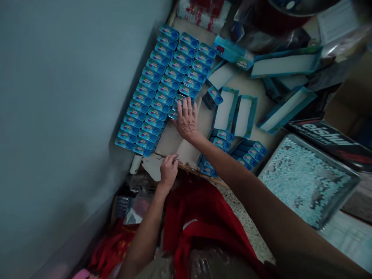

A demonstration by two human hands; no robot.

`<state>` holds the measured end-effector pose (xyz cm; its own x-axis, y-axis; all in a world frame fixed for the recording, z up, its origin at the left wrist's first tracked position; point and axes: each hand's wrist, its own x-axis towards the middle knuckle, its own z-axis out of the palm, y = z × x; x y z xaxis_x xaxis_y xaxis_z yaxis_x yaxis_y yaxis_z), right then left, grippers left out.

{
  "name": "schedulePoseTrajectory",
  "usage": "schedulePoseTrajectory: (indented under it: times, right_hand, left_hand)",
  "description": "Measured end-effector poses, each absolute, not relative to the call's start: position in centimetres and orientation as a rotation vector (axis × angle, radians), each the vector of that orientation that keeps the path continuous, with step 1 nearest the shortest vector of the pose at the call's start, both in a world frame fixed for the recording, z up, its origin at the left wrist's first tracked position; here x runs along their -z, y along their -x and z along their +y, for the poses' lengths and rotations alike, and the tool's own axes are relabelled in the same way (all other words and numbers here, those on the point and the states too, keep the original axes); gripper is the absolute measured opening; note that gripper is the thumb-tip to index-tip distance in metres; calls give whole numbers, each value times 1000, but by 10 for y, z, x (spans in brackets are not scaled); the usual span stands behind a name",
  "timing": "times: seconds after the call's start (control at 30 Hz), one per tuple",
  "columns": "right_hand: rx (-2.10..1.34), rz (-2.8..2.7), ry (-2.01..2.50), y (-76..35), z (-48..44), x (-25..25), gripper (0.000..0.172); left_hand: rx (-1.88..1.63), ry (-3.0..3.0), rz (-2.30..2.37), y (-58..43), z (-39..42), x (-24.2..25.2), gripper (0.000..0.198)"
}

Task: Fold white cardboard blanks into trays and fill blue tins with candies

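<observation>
Several small blue packets (pixel 162 83) lie in neat rows on a pale board (pixel 174 141) next to the wall. My right hand (pixel 186 120) lies flat with fingers stretched out on the packets at the near right end of the rows. My left hand (pixel 168 170) rests curled at the board's near edge, fingers pressed together on the rim beside a torn white scrap (pixel 152 166). More blue packets (pixel 247 153) sit in an open box to the right of my right forearm.
Open blue-edged box trays (pixel 234 112) and lids (pixel 286 62) lie scattered at right. A metal tray of small pale pieces (pixel 305 180) stands at right front, a black carton (pixel 328 139) behind it. Red cloth (pixel 200 217) lies below the board. The grey-blue wall (pixel 72 116) fills the left.
</observation>
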<state>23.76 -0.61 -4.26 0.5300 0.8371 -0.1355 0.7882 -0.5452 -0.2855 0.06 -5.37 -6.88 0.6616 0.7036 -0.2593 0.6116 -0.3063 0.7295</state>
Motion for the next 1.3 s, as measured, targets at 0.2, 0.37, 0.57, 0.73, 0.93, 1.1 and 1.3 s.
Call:
schedulePoseTrajectory:
  times: [0.2,0.37,0.57,0.73,0.93,1.1,1.3]
  right_hand:
    - [-471,-1361,2686,-245,7,24,79]
    - [-399,-1337,2719,-253,14,22,85]
    - [-493,-1411,2620,-259,-3,10,100]
    - [-335,-1443,2398,-281,-85,-37,96]
    - [-84,-1230,2455,-400,-169,-36,96]
    - [-177,-1291,2501,-468,-162,15,98]
    - [-357,-1394,2507,-475,-144,37,101]
  left_hand:
    - [-61,-1942,948,2,-67,76,18]
    - [-78,-1752,763,-31,-98,64,33]
    - [-57,-1544,696,-78,-109,53,38]
    - [-113,-1372,948,-87,-76,59,42]
    - [-123,-1671,1068,-203,-33,83,31]
    - [141,-2001,881,-292,-22,104,73]
    - [102,-2096,812,-287,-33,111,78]
